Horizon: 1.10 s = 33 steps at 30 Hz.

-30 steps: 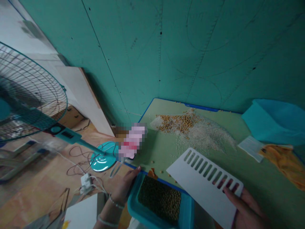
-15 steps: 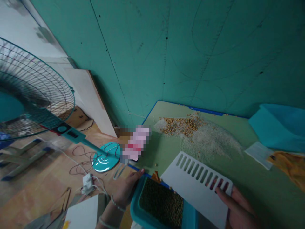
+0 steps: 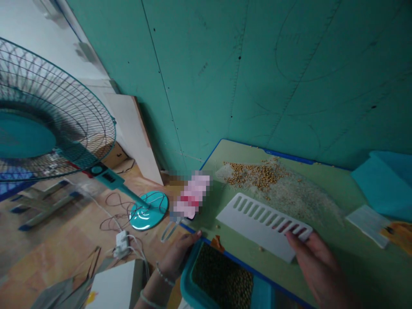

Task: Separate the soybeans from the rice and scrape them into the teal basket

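My left hand [image 3: 175,257] grips the left rim of a teal tray [image 3: 193,296] filled with dark beans, held just below the table's front edge. My right hand [image 3: 317,266] holds a white slotted plastic board [image 3: 257,225] by its right end, fingers through the slots, low over the green tabletop [image 3: 341,249]. Beyond the board lies a spread of yellow beans [image 3: 257,174] mixed with white rice [image 3: 299,195].
A teal standing fan [image 3: 41,124] with its round base [image 3: 148,211] and cables stands on the wooden floor at left. A blurred pink object [image 3: 191,199] sits at the table's left corner. A teal bag [image 3: 383,184], white paper [image 3: 368,219] and orange cloth [image 3: 399,231] lie at right.
The slotted board has dropped from a raised tilt over the tray to lie lower and flatter over the table. The tray has slid down toward the bottom of view.
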{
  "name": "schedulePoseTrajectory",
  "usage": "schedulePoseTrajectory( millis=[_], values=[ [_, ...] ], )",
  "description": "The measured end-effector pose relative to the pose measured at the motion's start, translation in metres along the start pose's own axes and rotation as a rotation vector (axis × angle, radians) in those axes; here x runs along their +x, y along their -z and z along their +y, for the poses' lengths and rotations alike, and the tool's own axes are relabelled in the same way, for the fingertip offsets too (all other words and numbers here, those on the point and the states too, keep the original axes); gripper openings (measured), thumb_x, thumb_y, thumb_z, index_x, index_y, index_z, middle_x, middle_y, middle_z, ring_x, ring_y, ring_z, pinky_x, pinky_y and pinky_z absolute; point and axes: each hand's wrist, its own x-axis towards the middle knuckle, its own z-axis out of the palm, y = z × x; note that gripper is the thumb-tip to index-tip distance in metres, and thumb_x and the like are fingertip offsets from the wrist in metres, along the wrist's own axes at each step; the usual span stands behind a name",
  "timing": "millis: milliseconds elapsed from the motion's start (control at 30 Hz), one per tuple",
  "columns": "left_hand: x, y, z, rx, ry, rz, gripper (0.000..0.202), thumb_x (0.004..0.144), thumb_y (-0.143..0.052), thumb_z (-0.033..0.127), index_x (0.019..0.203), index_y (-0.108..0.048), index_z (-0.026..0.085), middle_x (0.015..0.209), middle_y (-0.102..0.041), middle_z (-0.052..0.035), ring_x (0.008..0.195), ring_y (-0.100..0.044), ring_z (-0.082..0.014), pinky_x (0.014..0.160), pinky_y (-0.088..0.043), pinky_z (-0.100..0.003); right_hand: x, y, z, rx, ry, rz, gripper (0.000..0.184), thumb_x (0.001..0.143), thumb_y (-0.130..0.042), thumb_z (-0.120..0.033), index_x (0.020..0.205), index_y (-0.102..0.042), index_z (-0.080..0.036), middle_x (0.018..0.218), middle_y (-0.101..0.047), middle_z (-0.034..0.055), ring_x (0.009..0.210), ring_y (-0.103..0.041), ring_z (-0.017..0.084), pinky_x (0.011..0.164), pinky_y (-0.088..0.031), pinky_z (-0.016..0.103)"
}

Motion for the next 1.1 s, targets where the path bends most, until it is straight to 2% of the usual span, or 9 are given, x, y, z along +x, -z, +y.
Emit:
schedulePoseTrajectory(
  millis=[67,167,300,500,667,767,900,1000,1100],
  values=[
    [0.001,0.001,-0.001,0.006,0.012,0.013,0.020,0.074,-0.073,0.036,0.076,-0.076,0.016,0.065,-0.077,-0.0055,0.068,-0.072,-0.0254,0.076,-0.054,-0.035,0.007,-0.009,-0.004,-0.048,0.053,-0.074,0.040,0.062,-0.079,-0.053,0.084,-0.069,-0.022,0.087,-0.078,0.0061,0.087,-0.071,0.027,0.083,-0.053,0.038],
    [0.002,0.002,-0.003,0.013,0.001,0.018,0.023,0.074,-0.073,0.039,0.073,-0.076,0.016,0.062,-0.077,-0.0045,0.063,-0.071,-0.0236,0.067,-0.053,-0.032,0.011,-0.019,-0.010,-0.085,0.119,-0.083,0.041,0.061,-0.078,-0.057,0.080,-0.069,-0.022,0.083,-0.077,0.0050,0.084,-0.071,0.026,0.080,-0.053,0.035],
    [0.003,0.002,-0.003,-0.002,-0.005,-0.013,0.021,0.074,-0.074,0.037,0.072,-0.076,0.016,0.060,-0.076,-0.0037,0.060,-0.070,-0.0226,0.061,-0.052,-0.030,0.012,-0.020,-0.011,-0.128,0.122,-0.120,0.040,0.064,-0.076,-0.057,0.081,-0.069,-0.022,0.083,-0.077,0.0050,0.086,-0.071,0.026,0.081,-0.052,0.035],
    [0.003,0.004,-0.003,-0.003,-0.007,-0.025,0.020,0.076,-0.072,0.036,0.070,-0.075,0.017,0.061,-0.076,-0.0027,0.062,-0.071,-0.0230,0.062,-0.053,-0.030,0.003,-0.012,-0.006,-0.172,0.106,-0.156,0.036,0.069,-0.073,-0.054,0.082,-0.068,-0.021,0.082,-0.076,0.0054,0.080,-0.071,0.024,0.076,-0.054,0.032],
    [0.007,0.006,-0.006,-0.027,0.003,-0.063,0.027,0.068,-0.078,0.040,0.076,-0.076,0.014,0.070,-0.079,-0.0074,0.079,-0.073,-0.0275,0.069,-0.054,-0.032,-0.018,-0.018,-0.006,-0.134,0.128,-0.076,0.030,0.071,-0.072,-0.052,0.080,-0.068,-0.023,0.077,-0.076,0.0030,0.077,-0.070,0.022,0.072,-0.053,0.027],
    [0.009,0.008,-0.007,-0.014,0.012,-0.025,0.033,0.062,-0.081,0.043,0.074,-0.076,0.012,0.068,-0.078,-0.0079,0.071,-0.072,-0.0251,0.065,-0.052,-0.030,-0.026,-0.019,-0.006,-0.153,0.120,-0.051,0.030,0.070,-0.073,-0.051,0.080,-0.068,-0.024,0.077,-0.076,0.0031,0.076,-0.071,0.022,0.071,-0.054,0.027],
    [0.008,0.007,-0.005,0.013,0.016,-0.011,0.034,0.063,-0.080,0.045,0.070,-0.074,0.012,0.064,-0.076,-0.0075,0.064,-0.070,-0.0228,0.060,-0.051,-0.028,-0.031,-0.017,-0.003,-0.167,0.130,-0.041,0.029,0.070,-0.073,-0.051,0.080,-0.068,-0.025,0.076,-0.076,0.0031,0.074,-0.071,0.022,0.072,-0.054,0.027],
    [0.004,0.004,-0.001,0.024,0.007,-0.038,0.033,0.064,-0.080,0.044,0.072,-0.075,0.013,0.064,-0.076,-0.0082,0.073,-0.073,-0.0269,0.067,-0.053,-0.031,-0.033,-0.014,0.000,-0.190,0.135,-0.040,0.030,0.070,-0.071,-0.054,0.079,-0.068,-0.025,0.078,-0.076,0.0032,0.076,-0.071,0.022,0.071,-0.055,0.026],
    [0.005,0.004,-0.003,0.008,0.003,-0.042,0.027,0.068,-0.077,0.041,0.072,-0.074,0.015,0.069,-0.078,-0.0092,0.086,-0.073,-0.0311,0.080,-0.054,-0.037,-0.036,-0.007,0.002,-0.219,0.075,-0.088,0.033,0.067,-0.072,-0.057,0.077,-0.070,-0.025,0.077,-0.076,0.0033,0.073,-0.071,0.022,0.068,-0.055,0.025]
  ],
)
